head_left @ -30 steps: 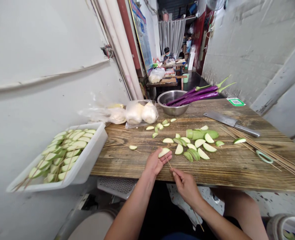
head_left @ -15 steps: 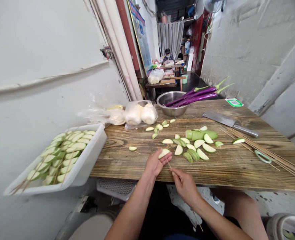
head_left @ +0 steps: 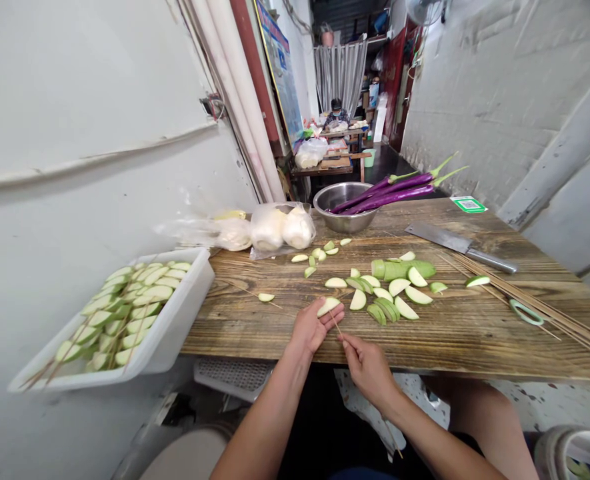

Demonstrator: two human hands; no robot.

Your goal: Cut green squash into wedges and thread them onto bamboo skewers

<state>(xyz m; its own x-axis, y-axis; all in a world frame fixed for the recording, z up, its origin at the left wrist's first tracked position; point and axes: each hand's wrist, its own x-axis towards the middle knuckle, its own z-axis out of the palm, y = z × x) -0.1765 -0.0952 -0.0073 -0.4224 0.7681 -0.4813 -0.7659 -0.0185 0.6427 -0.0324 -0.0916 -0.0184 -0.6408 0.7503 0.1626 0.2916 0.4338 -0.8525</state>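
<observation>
1. The left hand (head_left: 311, 327) is turned palm up above the near edge of the brown wooden table (head_left: 255, 333), its fingers loosely extended. It cradles a half-moon slice of white-fleshed, green-skinned vegetable (head_left: 327, 306) against the fingers.

2. The right hand (head_left: 371, 365), to the right of and nearer than the left, has thumb and fingers pinched closed on a thin wooden skewer (head_left: 335, 324). The skewer slants far and left, its tip meeting the slice; how deep it goes, I cannot tell. Its other end shows below the right wrist.

3. Just right of the left hand, more green-edged half-moon slices (head_left: 399, 287) lie scattered around an uncut length of green vegetable (head_left: 405, 269).

4. On the left, a white plastic tray (head_left: 175, 333) holds rows of similar slices threaded on skewers.

5. On the right lie a steel cleaver (head_left: 439, 237), a bundle of wooden skewers (head_left: 529, 299) and a pale-green loop-shaped handle (head_left: 526, 312) touching them.

6. At the far side, long purple eggplants (head_left: 389, 200) lean out of a round steel bowl (head_left: 345, 223), right of a clear plastic bag (head_left: 283, 230) with white rounded contents.
</observation>
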